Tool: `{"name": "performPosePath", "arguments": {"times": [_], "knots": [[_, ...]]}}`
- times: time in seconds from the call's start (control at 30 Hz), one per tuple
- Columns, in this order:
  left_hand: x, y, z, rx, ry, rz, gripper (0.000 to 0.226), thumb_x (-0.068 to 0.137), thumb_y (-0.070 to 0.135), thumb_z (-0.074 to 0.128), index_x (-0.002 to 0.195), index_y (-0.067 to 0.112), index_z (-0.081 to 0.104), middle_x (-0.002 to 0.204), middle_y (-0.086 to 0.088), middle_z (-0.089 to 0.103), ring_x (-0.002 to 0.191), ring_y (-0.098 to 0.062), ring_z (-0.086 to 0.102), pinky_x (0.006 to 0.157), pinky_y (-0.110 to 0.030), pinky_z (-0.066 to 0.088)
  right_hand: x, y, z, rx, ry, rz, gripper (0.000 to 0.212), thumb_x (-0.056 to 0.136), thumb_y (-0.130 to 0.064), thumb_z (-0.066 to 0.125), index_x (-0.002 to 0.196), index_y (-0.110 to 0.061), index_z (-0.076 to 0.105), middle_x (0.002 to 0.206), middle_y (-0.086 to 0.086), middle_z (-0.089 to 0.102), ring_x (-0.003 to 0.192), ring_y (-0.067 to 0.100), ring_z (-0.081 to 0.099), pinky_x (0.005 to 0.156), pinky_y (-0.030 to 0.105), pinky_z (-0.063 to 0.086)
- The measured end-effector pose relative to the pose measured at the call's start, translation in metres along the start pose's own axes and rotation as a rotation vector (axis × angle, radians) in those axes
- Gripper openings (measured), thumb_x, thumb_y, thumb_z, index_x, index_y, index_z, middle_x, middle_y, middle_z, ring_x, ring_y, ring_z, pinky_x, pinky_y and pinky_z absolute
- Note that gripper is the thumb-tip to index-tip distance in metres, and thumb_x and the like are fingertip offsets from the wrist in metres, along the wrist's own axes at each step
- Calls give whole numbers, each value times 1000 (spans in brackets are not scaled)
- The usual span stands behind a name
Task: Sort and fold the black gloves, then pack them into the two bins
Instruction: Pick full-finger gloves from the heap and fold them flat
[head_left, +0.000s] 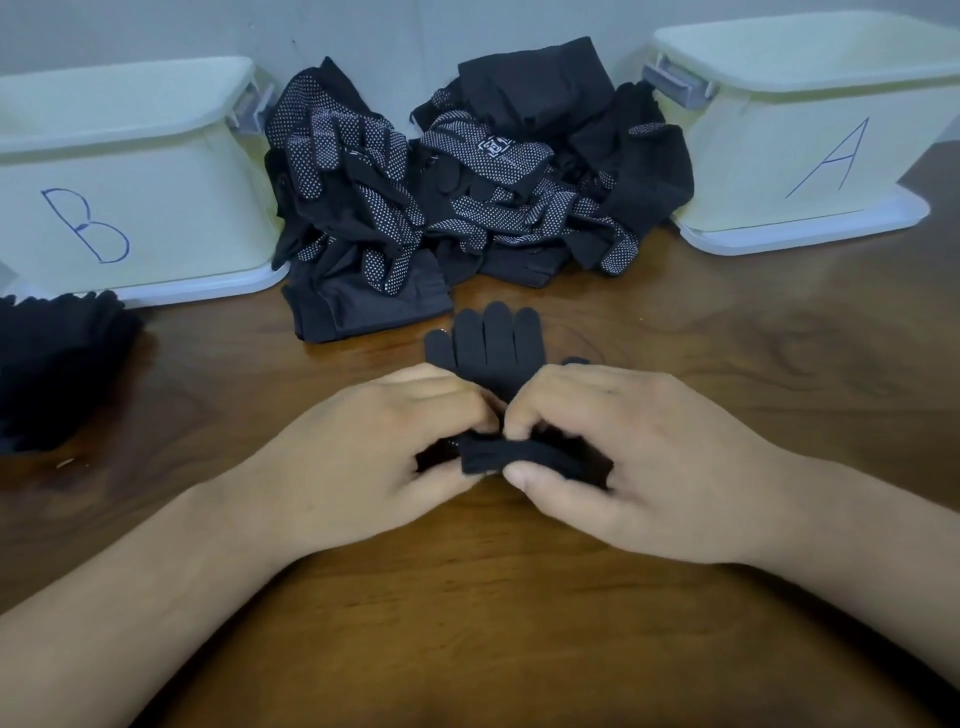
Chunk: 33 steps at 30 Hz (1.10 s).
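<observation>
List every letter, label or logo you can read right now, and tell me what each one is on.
"B": handwritten in blue on the front wall of the bin on the left.
"A": handwritten in blue on the front wall of the bin on the right.
White logo patch on a dotted glove in the pile: too small and blurred to read.
Plain glove being folded: no text showing.

The left hand (363, 462) and right hand (644, 457) are bare (forearms (130, 597) too).

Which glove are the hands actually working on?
The plain black glove lying flat before the pile; left hand and right hand pinch its rolled cuff end. The rest lie untouched.
</observation>
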<state>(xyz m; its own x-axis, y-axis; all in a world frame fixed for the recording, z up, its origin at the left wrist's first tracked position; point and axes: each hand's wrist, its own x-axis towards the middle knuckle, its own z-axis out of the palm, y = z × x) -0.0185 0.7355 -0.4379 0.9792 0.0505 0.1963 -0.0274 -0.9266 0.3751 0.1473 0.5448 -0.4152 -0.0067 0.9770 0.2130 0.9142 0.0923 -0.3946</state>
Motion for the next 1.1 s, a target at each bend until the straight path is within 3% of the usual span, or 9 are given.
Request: {"name": "performPosePath", "arguments": {"times": [0.17, 0.23, 0.33, 0.43, 0.57, 0.7, 0.8, 0.93, 1.1], "knots": [[2, 1, -1, -137, 45, -119, 19, 104, 51, 59, 116, 42, 72, 103, 18, 71, 103, -5, 68, 81, -33, 58, -23, 49, 12, -26, 13, -49, 67, 56, -96, 73, 105, -50, 75, 99, -24, 75, 94, -9, 68, 106, 35, 53], [1, 6, -2, -187, 44, -144, 16, 103, 49, 60, 112, 43, 71, 97, 14, 72, 94, -10, 70, 73, -35, 57, -13, 42, 7, 65, -55, -58, 42, 82, -68, 78, 115, -45, 68, 103, -23, 71, 102, -4, 66, 91, 20, 50], [2, 13, -5, -283, 55, -155, 9, 104, 43, 61, 107, 43, 70, 91, 11, 74, 84, -15, 72, 69, -36, 55, -9, 39, -4, 191, 54, 89, 8, 96, -31, 78, 99, -27, 72, 86, -11, 70, 77, 13, 67, 66, 26, 49], [1, 19, -6, -385, 56, -177, 14, 107, 48, 57, 116, 54, 65, 95, 10, 77, 85, -17, 75, 74, -46, 59, 0, 43, 0, 285, 51, 93, 18, 100, -25, 74, 85, -19, 68, 69, -8, 61, 54, 13, 54, 55, 23, 40], [3, 20, -5, -464, 19, -299, 18, 102, 54, 55, 119, 51, 61, 82, 11, 74, 80, -13, 72, 80, -53, 57, -3, 48, 5, 293, 107, 154, 38, 98, -31, 77, 67, -28, 54, 58, -8, 52, 50, 10, 48, 53, 18, 35], [7, 21, -8, -519, 6, -352, 38, 96, 45, 69, 129, 42, 51, 97, 14, 80, 100, -5, 72, 94, -37, 49, 3, 46, 6, 422, 102, 263, 32, 100, -28, 74, 70, -39, 70, 63, -19, 65, 59, -1, 61, 58, 11, 41], [9, 17, -4, -408, 81, -409, 58, 93, 45, 73, 141, 48, 40, 88, 12, 77, 94, -8, 70, 90, -32, 50, 5, 45, 7, 438, 118, 344, 29, 101, -37, 71, 73, -32, 71, 67, -11, 69, 63, 2, 63, 58, 31, 49], [9, 6, 7, -312, 184, -459, 66, 92, 49, 74, 146, 47, 36, 86, 14, 73, 83, -11, 70, 82, -24, 53, 8, 49, 9, 335, 152, 469, 52, 96, -49, 74, 62, -18, 48, 52, -6, 48, 50, 6, 44, 53, 27, 38], [8, -8, 16, -126, 215, -381, 53, 91, 52, 70, 137, 43, 47, 101, 19, 63, 105, -1, 59, 81, -14, 46, 10, 50, 10, -24, 186, 580, 43, 83, -67, 75, 71, -29, 58, 60, -13, 63, 60, 4, 59, 56, 27, 43]]}}
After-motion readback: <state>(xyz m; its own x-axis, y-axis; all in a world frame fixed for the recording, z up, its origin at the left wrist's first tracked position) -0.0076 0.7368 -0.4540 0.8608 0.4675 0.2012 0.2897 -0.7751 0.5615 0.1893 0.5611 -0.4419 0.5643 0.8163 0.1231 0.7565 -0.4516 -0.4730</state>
